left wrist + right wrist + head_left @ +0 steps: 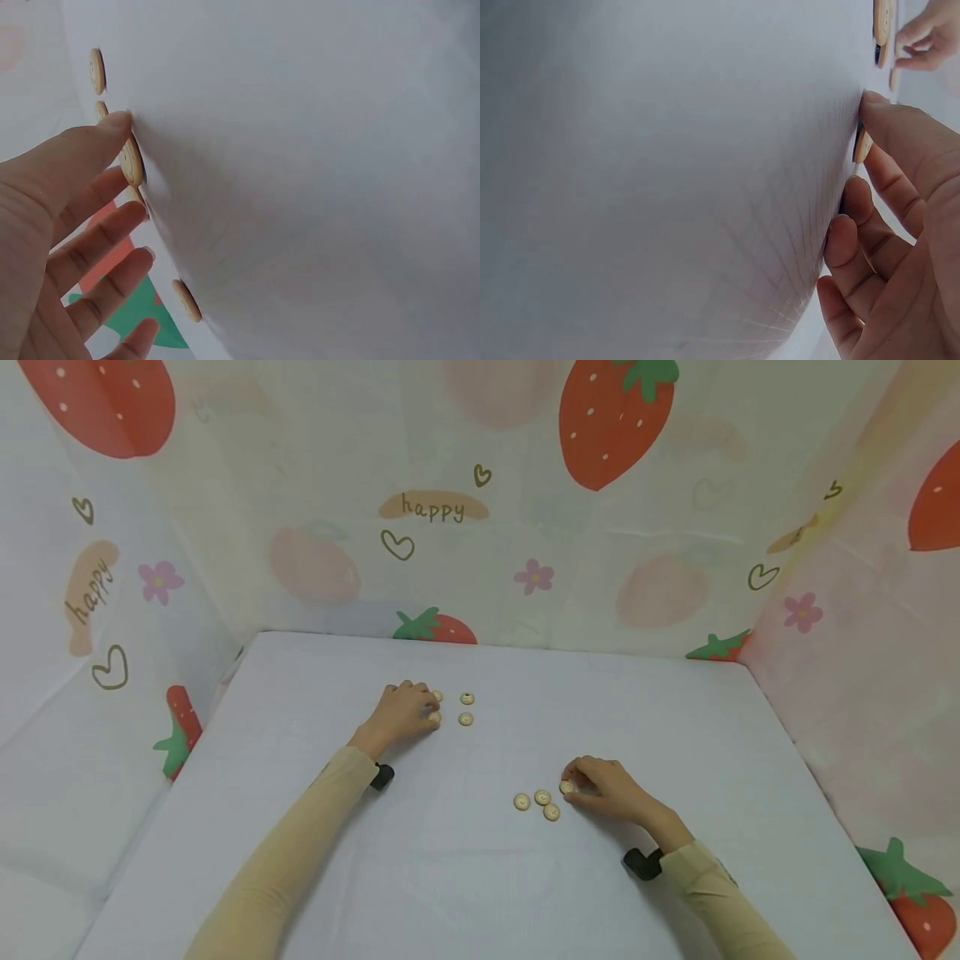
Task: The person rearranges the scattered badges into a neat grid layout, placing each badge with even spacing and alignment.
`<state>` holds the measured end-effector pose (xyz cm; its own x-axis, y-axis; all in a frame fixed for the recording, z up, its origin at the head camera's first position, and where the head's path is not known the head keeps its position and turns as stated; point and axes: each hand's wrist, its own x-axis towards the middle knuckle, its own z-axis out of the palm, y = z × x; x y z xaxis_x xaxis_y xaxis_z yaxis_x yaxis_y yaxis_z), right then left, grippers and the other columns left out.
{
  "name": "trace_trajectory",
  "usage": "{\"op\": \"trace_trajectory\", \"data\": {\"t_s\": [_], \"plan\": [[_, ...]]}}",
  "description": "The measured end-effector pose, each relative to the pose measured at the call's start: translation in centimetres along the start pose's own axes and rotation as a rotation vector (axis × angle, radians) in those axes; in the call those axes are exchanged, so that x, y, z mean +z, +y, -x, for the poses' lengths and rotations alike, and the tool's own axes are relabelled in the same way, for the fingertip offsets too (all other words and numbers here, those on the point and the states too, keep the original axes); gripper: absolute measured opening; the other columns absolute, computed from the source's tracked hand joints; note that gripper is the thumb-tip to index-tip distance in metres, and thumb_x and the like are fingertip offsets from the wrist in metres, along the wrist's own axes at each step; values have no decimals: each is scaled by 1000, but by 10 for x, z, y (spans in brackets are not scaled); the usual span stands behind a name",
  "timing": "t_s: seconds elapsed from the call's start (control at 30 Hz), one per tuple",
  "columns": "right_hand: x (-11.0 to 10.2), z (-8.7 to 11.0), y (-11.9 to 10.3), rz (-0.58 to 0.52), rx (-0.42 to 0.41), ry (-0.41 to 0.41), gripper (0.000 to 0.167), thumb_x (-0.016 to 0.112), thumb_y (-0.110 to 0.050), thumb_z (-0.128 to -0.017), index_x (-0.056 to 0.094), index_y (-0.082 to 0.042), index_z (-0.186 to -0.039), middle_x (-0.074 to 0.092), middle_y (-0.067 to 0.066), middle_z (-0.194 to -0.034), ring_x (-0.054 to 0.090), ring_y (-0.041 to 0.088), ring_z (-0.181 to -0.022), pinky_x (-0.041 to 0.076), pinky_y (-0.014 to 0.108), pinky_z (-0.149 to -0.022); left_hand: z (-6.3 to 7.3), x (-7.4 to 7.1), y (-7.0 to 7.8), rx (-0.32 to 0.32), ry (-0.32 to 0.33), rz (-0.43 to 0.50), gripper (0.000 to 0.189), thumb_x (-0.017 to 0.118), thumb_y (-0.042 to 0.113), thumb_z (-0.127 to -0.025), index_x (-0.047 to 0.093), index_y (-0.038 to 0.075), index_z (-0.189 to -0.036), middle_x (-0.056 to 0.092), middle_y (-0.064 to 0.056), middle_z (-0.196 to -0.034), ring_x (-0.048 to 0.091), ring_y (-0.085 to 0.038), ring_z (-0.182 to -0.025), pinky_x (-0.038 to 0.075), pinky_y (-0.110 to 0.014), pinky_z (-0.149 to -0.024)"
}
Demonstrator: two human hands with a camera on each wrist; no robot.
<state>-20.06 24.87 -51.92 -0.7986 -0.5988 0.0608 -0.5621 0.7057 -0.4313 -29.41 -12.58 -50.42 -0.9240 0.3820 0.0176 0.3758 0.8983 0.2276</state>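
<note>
Left wrist view: left hand [401, 706], thumb and forefinger pinching one wooden disc [132, 160] by its rim; the other fingers apart, loosely bent. Right hand [609, 787], thumb and forefinger clamped on a second disc [566, 787]; the remaining fingers bent; dark underside visible at the right wrist.

Left group, four round pieces, about two by two: the pinched one; a far-left disc [437, 695], partly behind the fingers; a far-right disc [467, 698], bearing a black mark; a near-right disc [466, 719].

Right group, four pieces, loosely clustered: the clamped one, with a trio of discs [543, 797] just to its left.

Step in hand, by judgement: placing or picking up single discs, one per hand; which of these, cannot tell. Next move calls for, by judgement: a light, level grip, neighbours undisturbed.

Surround: black wrist cameras [642, 863]; beige sleeves [292, 852]; white-covered tabletop [420, 893]; strawberry-printed backdrop [322, 460], lettered "happy".
</note>
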Motion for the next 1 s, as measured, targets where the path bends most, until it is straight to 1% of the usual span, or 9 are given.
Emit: {"op": "trace_trajectory", "data": {"t_s": [0.13, 0.3, 0.57, 0.77, 1.0], "plan": [[0, 0, 0, 4, -5, 3, 21, 66, -29, -85, 59, -17, -100, 55, -8, -85, 49, 7, -78, 43, 26, -72, -1, 0, 0, 2, 0, -12, 29, 66, 35, -83, 68, 18, -107, 60, -5, -117, 51, -27, -107, 37, -52, -93], [0, 0, 0, 13, -8, 0, 21, 66, -29, -85, 59, -16, -101, 55, -8, -85, 50, 7, -79, 44, 27, -73, -2, 1, 0, -4, -6, -7, 25, 66, 33, -84, 69, 19, -104, 61, -4, -116, 51, -26, -105, 36, -52, -93], [0, 0, -1, 10, -3, -4, 22, 66, -30, -85, 59, -16, -101, 56, -8, -86, 50, 7, -79, 43, 27, -73, -2, 1, -1, -17, -15, 2, 24, 64, 33, -86, 70, 19, -105, 60, -4, -117, 51, -26, -106, 35, -51, -94], [-1, 0, -1, 13, -8, -1, 21, 66, -29, -85, 60, -16, -100, 56, -8, -85, 50, 7, -79, 43, 27, -73, 0, 1, -2, -1, -6, 5, 23, 63, 32, -86, 70, 19, -105, 61, -4, -115, 51, -26, -105, 36, -51, -92], [-1, 0, 0, 6, -12, 3, 21, 66, -30, -85, 60, -17, -100, 54, -8, -83, 48, 7, -76, 42, 25, -70, 1, 2, 1, 7, 1, -6, 26, 67, 30, -84, 69, 21, -108, 61, -4, -117, 51, -27, -108, 37, -51, -93]]}}
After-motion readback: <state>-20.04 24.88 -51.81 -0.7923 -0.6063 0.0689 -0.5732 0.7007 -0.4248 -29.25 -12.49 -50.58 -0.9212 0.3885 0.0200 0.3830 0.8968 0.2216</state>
